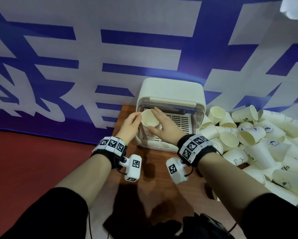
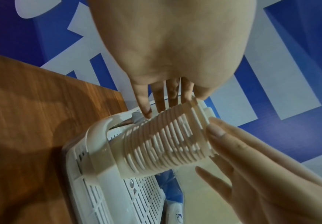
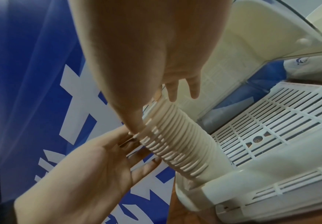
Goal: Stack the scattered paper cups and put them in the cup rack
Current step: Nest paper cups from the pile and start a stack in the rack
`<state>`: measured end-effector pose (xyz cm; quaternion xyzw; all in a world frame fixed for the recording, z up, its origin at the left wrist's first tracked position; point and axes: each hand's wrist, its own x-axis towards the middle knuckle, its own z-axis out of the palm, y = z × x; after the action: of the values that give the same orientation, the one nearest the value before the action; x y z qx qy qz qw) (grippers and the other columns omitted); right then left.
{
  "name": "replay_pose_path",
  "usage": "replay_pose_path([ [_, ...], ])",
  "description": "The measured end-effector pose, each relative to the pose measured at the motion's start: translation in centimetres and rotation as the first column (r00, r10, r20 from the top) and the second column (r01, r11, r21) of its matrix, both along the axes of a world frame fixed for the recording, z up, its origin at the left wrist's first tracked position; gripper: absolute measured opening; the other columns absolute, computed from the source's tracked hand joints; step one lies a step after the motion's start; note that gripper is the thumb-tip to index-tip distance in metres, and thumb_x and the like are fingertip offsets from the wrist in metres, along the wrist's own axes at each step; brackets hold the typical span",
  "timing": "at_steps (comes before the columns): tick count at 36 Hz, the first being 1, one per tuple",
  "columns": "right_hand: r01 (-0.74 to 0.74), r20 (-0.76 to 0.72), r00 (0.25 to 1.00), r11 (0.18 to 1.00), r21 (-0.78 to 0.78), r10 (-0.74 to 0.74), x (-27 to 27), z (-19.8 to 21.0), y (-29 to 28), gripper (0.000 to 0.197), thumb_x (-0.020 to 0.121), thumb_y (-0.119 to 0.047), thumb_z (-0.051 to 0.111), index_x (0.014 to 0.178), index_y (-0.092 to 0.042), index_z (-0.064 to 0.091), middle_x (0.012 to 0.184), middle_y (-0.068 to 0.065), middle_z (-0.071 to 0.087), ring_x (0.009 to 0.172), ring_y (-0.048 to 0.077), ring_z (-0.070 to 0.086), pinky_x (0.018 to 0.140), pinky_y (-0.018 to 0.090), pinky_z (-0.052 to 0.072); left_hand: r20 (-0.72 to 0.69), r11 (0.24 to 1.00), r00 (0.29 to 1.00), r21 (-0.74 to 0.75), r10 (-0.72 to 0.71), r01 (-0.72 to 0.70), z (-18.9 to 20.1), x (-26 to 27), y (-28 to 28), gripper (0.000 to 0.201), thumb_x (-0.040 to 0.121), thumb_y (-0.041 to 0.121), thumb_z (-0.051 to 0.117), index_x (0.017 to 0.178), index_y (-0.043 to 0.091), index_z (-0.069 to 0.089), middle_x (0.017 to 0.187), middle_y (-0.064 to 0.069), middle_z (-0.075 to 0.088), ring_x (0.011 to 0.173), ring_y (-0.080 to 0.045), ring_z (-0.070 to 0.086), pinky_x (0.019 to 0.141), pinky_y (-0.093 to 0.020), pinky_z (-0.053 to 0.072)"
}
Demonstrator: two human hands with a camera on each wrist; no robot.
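A tall stack of cream paper cups stands upright in the front left corner of the cream cup rack, whose clear lid is raised. My left hand is on the stack's left side, its straight fingers touching the top rims. My right hand spans the top cup from the right. Its thumb rests on the rim and its fingers reach straight past it. In the left wrist view the ribbed stack rises from the rack's slotted floor.
A big heap of loose paper cups covers the wooden table right of the rack. A blue and white banner hangs close behind. The table's left edge drops to a red floor.
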<state>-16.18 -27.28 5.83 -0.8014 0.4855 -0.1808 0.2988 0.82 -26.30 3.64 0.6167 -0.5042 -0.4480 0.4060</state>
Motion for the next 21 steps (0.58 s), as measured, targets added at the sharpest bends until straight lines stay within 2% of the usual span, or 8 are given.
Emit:
replay_pose_path([
  [4, 0.033, 0.07, 0.997, 0.996, 0.078, -0.039, -0.1, -0.1, 0.0, 0.075, 0.091, -0.029, 0.061, 0.15, -0.012, 0.018, 0.158, 0.002, 0.014, 0.144, 0.01, 0.014, 0.111, 0.014, 0.008, -0.015, 1.0, 1.0, 0.017, 0.009, -0.008, -0.5, 0.1, -0.2, 0.034, 0.1, 0.033, 0.044, 0.131, 0.02, 0.051, 0.127, 0.001, 0.055, 0.122, -0.018, 0.051, 0.107, -0.044, 0.041],
  [6, 0.047, 0.115, 0.992, 0.993, 0.108, -0.059, -0.1, -0.2, 0.0, 0.074, 0.091, -0.027, 0.062, 0.15, -0.013, 0.02, 0.158, 0.001, 0.016, 0.144, 0.01, 0.016, 0.109, 0.012, 0.008, -0.024, 0.999, 1.0, 0.029, 0.017, -0.016, -0.7, 0.1, -0.4, 0.033, 0.099, 0.033, 0.046, 0.13, 0.021, 0.052, 0.125, 0.002, 0.055, 0.122, -0.018, 0.051, 0.106, -0.046, 0.042],
  [17, 0.096, 0.206, 0.969, 0.978, 0.184, -0.134, 0.4, -0.6, -0.6, 0.073, 0.089, -0.027, 0.064, 0.149, -0.017, 0.023, 0.157, -0.002, 0.02, 0.143, 0.011, 0.02, 0.112, 0.02, 0.013, -0.034, 0.996, 0.998, 0.075, 0.051, -0.048, -0.4, 0.0, -1.2, 0.031, 0.099, 0.033, 0.048, 0.125, 0.018, 0.055, 0.121, 0.001, 0.055, 0.119, -0.02, 0.052, 0.105, -0.046, 0.043],
  [21, 0.164, 0.275, 0.927, 0.934, 0.319, -0.256, 0.2, -1.3, -0.7, 0.089, 0.082, -0.034, 0.072, 0.151, -0.022, 0.016, 0.155, -0.001, 0.026, 0.139, 0.015, 0.028, 0.115, 0.033, 0.024, -0.033, 0.994, 0.999, 0.105, 0.044, -0.04, -0.3, 0.2, -1.2, 0.035, 0.098, 0.037, 0.047, 0.126, 0.018, 0.054, 0.124, -0.002, 0.055, 0.118, -0.021, 0.052, 0.105, -0.047, 0.043],
])
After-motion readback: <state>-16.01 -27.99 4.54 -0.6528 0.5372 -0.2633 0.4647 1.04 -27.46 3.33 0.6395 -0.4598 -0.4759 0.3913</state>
